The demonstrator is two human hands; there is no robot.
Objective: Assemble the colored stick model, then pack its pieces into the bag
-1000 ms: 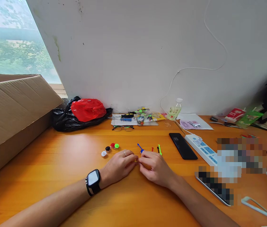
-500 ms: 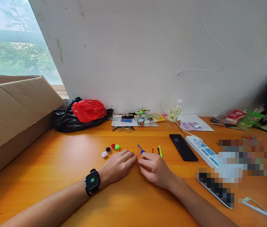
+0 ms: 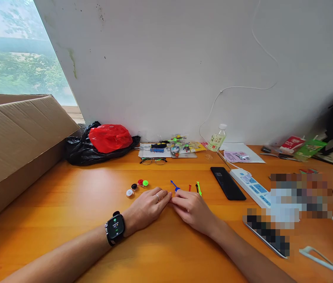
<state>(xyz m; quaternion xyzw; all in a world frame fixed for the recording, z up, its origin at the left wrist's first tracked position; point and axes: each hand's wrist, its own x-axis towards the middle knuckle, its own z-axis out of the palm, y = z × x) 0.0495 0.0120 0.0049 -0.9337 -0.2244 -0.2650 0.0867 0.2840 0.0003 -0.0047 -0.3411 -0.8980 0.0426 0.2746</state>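
Note:
My left hand (image 3: 148, 207), with a ring and a black smartwatch (image 3: 115, 228), has its fingers drawn together, the tips meeting those of my right hand. My right hand (image 3: 194, 210) is closed in a pinch over the wood. Whatever sits between the fingertips is too small or hidden to make out. Just beyond them a blue arrow-shaped piece (image 3: 175, 186) shows, partly covered by the right fingers; I cannot tell whether they touch it. To its right lie a small red piece (image 3: 189, 188) and a green arrow-shaped piece (image 3: 198, 189) beside a black one. Small white (image 3: 129, 193), black (image 3: 134, 186), red and green round-topped pieces stand left.
Eyeglasses (image 3: 153, 160), tools and bagged parts lie near the wall beside a bottle (image 3: 217, 138). A black phone (image 3: 227, 183) and a white power strip (image 3: 252, 188) are right. Left are a red plastic bag (image 3: 110, 138) and a cardboard box (image 3: 21, 129).
The hands hold nearly the same pose, fingertips together. The watch display has changed from a green icon to text. The whole view has shifted slightly.

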